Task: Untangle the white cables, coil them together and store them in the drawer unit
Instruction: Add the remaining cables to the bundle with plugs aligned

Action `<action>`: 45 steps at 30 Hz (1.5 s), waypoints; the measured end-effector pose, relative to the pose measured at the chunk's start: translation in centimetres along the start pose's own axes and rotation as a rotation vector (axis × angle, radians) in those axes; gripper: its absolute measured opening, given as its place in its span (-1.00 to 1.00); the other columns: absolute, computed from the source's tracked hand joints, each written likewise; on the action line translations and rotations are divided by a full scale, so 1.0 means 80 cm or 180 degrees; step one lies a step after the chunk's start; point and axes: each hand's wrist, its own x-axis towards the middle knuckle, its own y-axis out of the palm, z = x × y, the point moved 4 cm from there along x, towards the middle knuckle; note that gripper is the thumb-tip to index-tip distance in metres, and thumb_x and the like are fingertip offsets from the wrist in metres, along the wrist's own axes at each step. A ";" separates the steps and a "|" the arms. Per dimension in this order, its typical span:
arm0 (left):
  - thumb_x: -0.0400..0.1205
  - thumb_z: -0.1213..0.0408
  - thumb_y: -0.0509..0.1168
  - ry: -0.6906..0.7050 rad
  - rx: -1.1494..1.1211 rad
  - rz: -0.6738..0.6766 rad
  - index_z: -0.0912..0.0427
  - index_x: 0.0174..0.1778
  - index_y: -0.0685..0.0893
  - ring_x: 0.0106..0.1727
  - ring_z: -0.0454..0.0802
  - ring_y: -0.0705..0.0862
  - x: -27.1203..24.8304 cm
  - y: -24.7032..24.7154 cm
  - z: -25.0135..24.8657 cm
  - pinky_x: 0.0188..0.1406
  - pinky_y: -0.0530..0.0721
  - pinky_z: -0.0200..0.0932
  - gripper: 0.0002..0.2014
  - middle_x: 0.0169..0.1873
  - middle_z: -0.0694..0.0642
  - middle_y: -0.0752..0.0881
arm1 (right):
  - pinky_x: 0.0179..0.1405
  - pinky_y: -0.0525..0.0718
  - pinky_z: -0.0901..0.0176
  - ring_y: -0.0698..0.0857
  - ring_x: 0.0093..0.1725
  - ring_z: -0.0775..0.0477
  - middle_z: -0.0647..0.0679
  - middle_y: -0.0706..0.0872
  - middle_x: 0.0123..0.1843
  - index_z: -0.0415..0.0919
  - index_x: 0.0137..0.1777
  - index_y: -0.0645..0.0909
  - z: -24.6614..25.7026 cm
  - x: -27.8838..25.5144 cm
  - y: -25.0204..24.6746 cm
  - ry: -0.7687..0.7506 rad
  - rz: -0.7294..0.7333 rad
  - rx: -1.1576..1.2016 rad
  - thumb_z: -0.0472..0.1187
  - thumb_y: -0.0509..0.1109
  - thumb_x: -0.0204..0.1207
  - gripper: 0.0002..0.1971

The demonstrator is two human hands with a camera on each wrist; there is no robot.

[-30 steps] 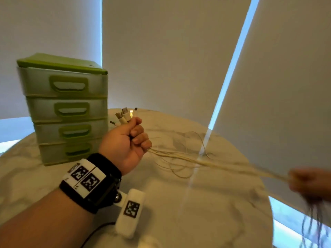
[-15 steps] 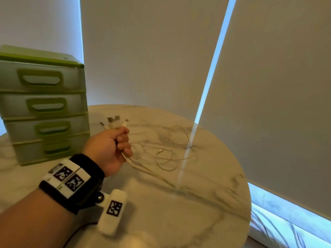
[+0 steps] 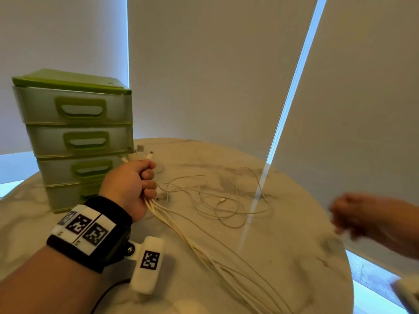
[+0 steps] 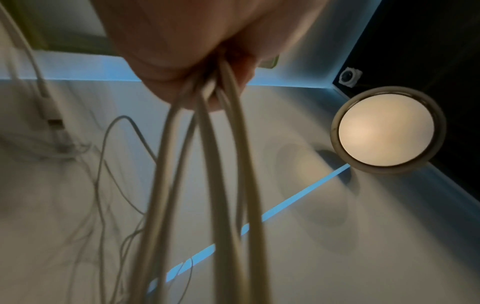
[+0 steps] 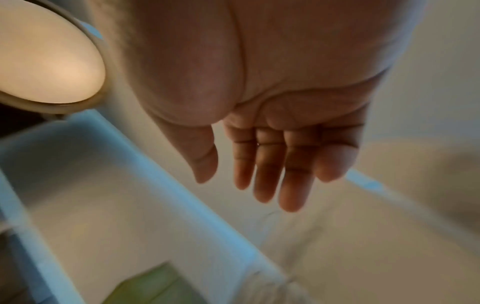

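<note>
My left hand (image 3: 145,184) is a fist round a bundle of white cables (image 3: 204,250), with the plug ends (image 3: 141,154) sticking out above it. The strands run down to the right across the round marble table (image 3: 283,264); thinner loops (image 3: 226,200) lie loose beyond the fist. In the left wrist view the cables (image 4: 207,185) hang out of the closed palm (image 4: 202,41). My right hand (image 3: 353,220) hovers blurred at the table's right edge; in the right wrist view its fingers (image 5: 272,168) are straight and hold nothing. The green drawer unit (image 3: 74,137) stands at the back left, its drawers closed.
Grey roller blinds (image 3: 204,64) hang behind the table, with a bright slit (image 3: 292,91) between them. A round ceiling lamp (image 4: 384,129) shows in the left wrist view. The table's edge (image 3: 349,279) curves close to my right hand.
My right hand, out of view half a second ago, is back at the right edge, open, no longer pulling the cables. The cable bundle now trails down toward the front right.
</note>
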 end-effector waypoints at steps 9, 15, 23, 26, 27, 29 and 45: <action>0.68 0.31 0.16 -0.0046 0.0350 -0.0473 0.15 -0.20 0.53 -0.76 -0.20 0.21 0.013 -0.016 0.005 -0.78 0.15 -0.42 -0.85 -0.70 -0.09 0.29 | -0.39 0.56 0.12 0.67 -0.34 0.00 -0.06 0.74 -0.23 -0.14 -0.10 0.71 0.020 0.154 0.226 0.0216 0.0631 -0.0736 -0.18 0.47 0.53 -0.95; 0.68 0.32 0.17 0.0038 0.0442 -0.0609 0.19 -0.21 0.56 -0.74 -0.18 0.20 0.016 -0.013 0.015 -0.78 0.16 -0.40 -0.84 -0.69 -0.08 0.30 | -0.50 0.55 0.17 0.78 -0.27 -0.09 -0.04 0.80 0.05 -0.09 0.26 0.65 0.013 0.180 0.299 0.0200 0.0971 -0.0175 -0.17 0.51 0.51 -0.68; 0.70 0.32 0.17 -0.0108 0.0714 -0.0491 0.21 -0.18 0.56 -0.73 -0.18 0.18 0.030 -0.014 0.026 -0.74 0.12 -0.44 -0.85 -0.66 -0.06 0.28 | -0.40 0.57 0.09 0.56 -0.51 0.03 -0.03 0.63 -0.46 -0.16 -0.10 0.73 -0.009 0.190 0.271 -0.0134 0.0647 -0.0730 -0.17 0.44 0.57 -0.91; 0.71 0.31 0.20 -0.0267 0.1001 -0.0168 0.25 -0.13 0.59 -0.70 -0.18 0.19 0.025 -0.004 0.033 -0.75 0.11 -0.41 -0.86 -0.64 -0.04 0.29 | -0.46 0.41 0.14 0.45 -0.51 0.01 -0.02 0.50 -0.47 -0.21 -0.11 0.68 0.004 0.194 0.249 -0.0414 0.0462 0.0443 -0.20 0.35 0.65 -0.86; 0.71 0.31 0.21 -0.0272 0.1078 -0.0084 0.28 -0.11 0.60 -0.68 -0.17 0.20 0.021 -0.001 0.035 -0.75 0.11 -0.39 -0.86 -0.63 -0.03 0.30 | -0.46 0.37 0.14 0.45 -0.50 0.00 -0.03 0.49 -0.44 -0.23 -0.09 0.66 0.009 0.193 0.245 -0.0434 0.0529 0.1027 -0.23 0.31 0.67 -0.85; 0.70 0.32 0.23 -0.0233 0.1180 0.0016 0.30 -0.10 0.62 -0.66 -0.17 0.19 0.017 0.003 0.038 -0.75 0.11 -0.38 -0.87 -0.63 -0.03 0.31 | -0.50 0.35 0.18 0.51 -0.51 -0.02 -0.10 0.61 -0.29 -0.22 0.00 0.66 0.018 0.191 0.237 -0.0337 0.0652 0.1758 -0.20 0.25 0.69 -0.83; 0.74 0.24 0.18 -0.0384 0.0943 -0.0120 0.25 -0.14 0.59 -0.71 -0.21 0.18 0.015 -0.003 0.042 -0.79 0.10 -0.44 -0.79 -0.62 -0.05 0.25 | -0.02 0.80 -0.03 0.80 -0.22 -0.09 -0.11 0.87 -0.16 -0.23 -0.07 0.78 -0.019 0.179 0.207 0.0762 0.1069 -0.2637 0.18 0.62 0.25 -0.53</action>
